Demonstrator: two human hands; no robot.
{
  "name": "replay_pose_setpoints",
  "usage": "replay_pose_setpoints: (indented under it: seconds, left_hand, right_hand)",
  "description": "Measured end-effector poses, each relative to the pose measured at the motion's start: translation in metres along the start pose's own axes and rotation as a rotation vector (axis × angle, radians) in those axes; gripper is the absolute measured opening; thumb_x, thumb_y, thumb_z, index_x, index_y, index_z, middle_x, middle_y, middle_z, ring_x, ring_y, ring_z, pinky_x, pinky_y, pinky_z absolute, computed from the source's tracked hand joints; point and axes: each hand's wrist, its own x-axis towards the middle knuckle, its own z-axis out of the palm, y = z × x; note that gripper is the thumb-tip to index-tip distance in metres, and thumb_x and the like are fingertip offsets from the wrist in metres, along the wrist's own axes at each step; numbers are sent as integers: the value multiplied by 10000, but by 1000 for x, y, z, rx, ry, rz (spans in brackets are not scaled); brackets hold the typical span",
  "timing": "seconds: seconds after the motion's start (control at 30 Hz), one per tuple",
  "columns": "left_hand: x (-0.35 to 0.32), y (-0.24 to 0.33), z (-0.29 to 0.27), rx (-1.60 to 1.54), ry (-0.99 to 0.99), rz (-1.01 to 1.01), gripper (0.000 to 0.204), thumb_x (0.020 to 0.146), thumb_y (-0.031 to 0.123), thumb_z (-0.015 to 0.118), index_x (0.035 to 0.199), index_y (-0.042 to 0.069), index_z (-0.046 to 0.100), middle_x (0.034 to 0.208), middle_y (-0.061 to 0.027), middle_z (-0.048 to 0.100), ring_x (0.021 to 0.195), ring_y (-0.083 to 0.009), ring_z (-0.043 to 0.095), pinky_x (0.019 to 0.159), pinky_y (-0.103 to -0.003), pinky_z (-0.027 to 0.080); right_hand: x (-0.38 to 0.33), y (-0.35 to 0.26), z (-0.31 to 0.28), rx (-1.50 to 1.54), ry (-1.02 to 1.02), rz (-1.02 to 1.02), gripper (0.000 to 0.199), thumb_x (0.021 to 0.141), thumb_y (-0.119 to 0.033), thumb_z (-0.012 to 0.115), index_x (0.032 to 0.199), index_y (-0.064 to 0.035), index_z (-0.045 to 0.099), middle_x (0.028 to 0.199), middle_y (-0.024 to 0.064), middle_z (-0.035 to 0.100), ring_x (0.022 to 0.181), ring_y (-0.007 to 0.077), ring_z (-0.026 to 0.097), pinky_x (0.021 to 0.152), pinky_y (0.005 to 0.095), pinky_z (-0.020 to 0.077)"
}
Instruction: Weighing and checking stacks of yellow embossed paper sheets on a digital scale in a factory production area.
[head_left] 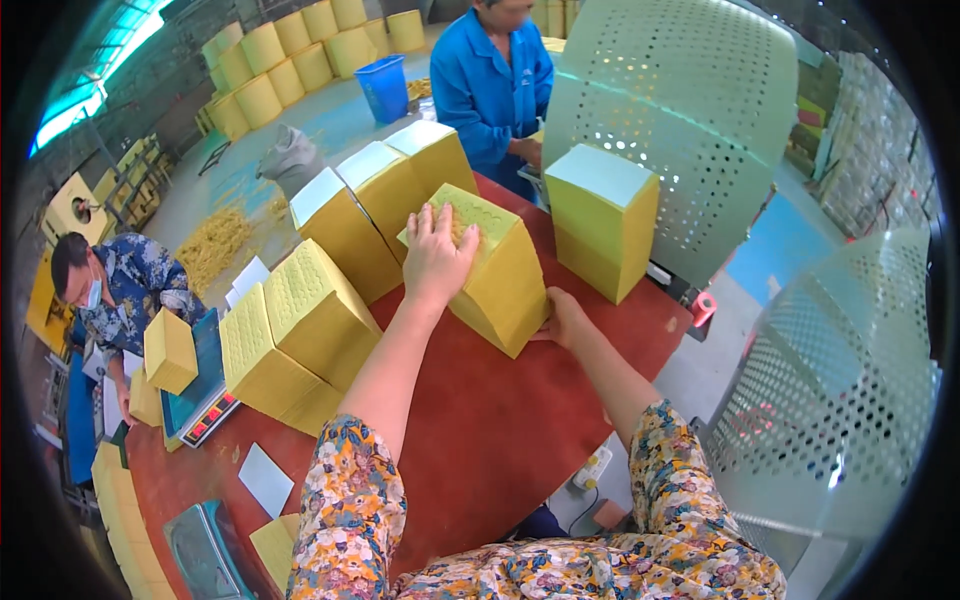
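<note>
A tall stack of yellow paper (505,285) stands on the red table (480,450) in front of me, with rows of embossed marks on its top sheet. My left hand (437,255) lies flat on that top, fingers spread. Low on the stack's right side, my right hand (562,318) grips the bottom corner; some of its fingertips are hidden behind the paper. Just right of it is another yellow stack (605,230) topped with a pale blue sheet. Two embossed-top stacks (300,320) lean together on the left, and blue-topped stacks (375,205) stand behind them.
A digital scale (205,405) bearing a yellow paper block (170,350) sits at the left edge, beside a person in camouflage (140,270). Another person in blue (490,90) stands across the table. Perforated green metal guards (670,130) rise at the right.
</note>
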Motion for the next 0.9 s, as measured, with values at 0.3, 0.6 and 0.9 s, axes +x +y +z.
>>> replay_pose_setpoints:
  seconds: [0.3,0.6,0.9]
  left_hand:
    - [27,3,17,44,-84,-25,640,941,498,506,1393,44,513,1491,-265,384,1399,-459,305,1152,-470,294]
    - [19,17,11,1,-63,-10,653,940,484,519,1397,18,495,1488,-280,377,1393,-475,304,1142,-490,299]
    - [10,10,-8,-276,41,-181,634,947,421,564,1406,-4,464,1511,-304,308,1430,-437,252,1169,-473,243]
  right_hand:
    - [1,-35,-21,-360,-138,93,502,1013,-408,351,1302,-22,494,1159,184,624,953,352,674,839,490,563]
    - [-55,-62,-106,-1187,-515,620,471,891,-370,611,1118,44,595,990,199,665,805,292,701,724,383,588]
    - [-41,-130,-192,-1189,-69,596,481,900,-356,666,1103,75,603,1024,214,678,890,303,702,731,394,591]
